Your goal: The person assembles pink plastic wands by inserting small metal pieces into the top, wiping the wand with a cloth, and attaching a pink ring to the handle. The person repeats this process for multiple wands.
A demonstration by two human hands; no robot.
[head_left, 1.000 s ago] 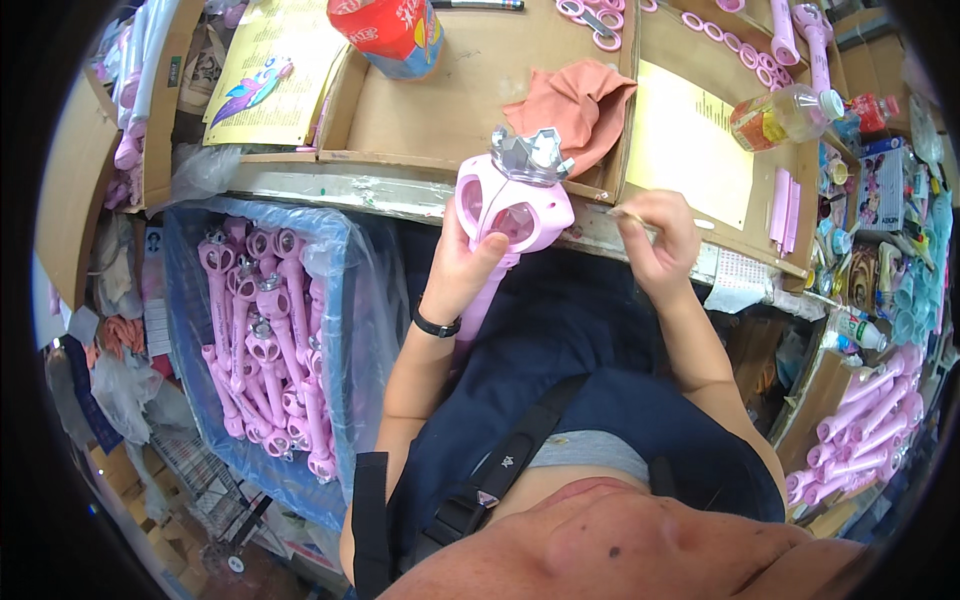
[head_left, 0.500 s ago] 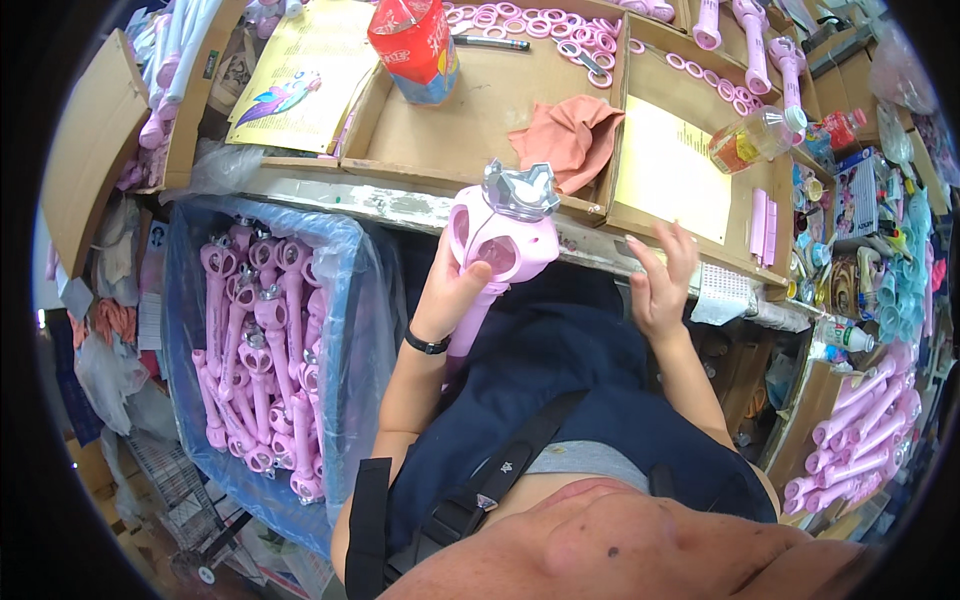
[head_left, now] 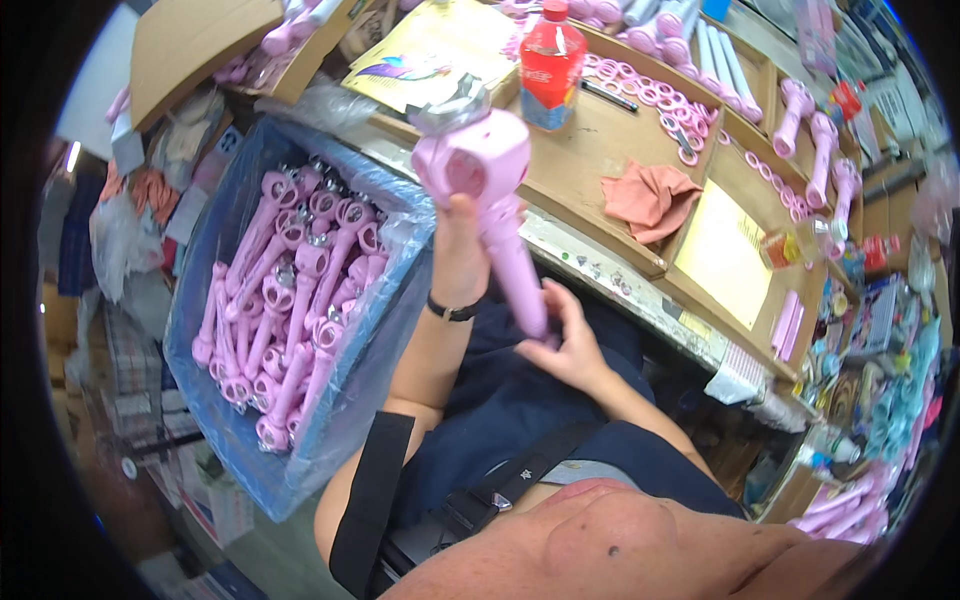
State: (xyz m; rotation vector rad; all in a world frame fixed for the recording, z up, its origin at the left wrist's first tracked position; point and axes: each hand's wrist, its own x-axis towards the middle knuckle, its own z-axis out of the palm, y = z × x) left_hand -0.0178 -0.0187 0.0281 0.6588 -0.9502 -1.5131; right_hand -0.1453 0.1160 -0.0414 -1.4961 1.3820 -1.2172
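Observation:
A pink toy wand (head_left: 512, 262) with a rounded, hollow-windowed head and a silver crown on top is tilted in front of me, crown up and to the left. My left hand (head_left: 462, 250), wearing a dark wristband, grips it just below the head. At the lower end of the handle, my right hand (head_left: 572, 345) has its thumb and fingers curled around the tip. To the left, a bin lined with blue plastic (head_left: 385, 300) holds many similar pink wands (head_left: 275, 300) with silver crowns.
The worktable edge (head_left: 590, 265) runs diagonally ahead. On it are cardboard trays with a red-labelled bottle (head_left: 552, 70), a pen (head_left: 610, 95), pink rings (head_left: 650, 90), an orange cloth (head_left: 650, 200) and yellow sheets (head_left: 728, 255). More pink handles (head_left: 845, 508) lie at lower right.
The wand has moved up and left, its handle end swinging out to the right. My right hand has come from the table edge to the handle's tip. The whole view has turned.

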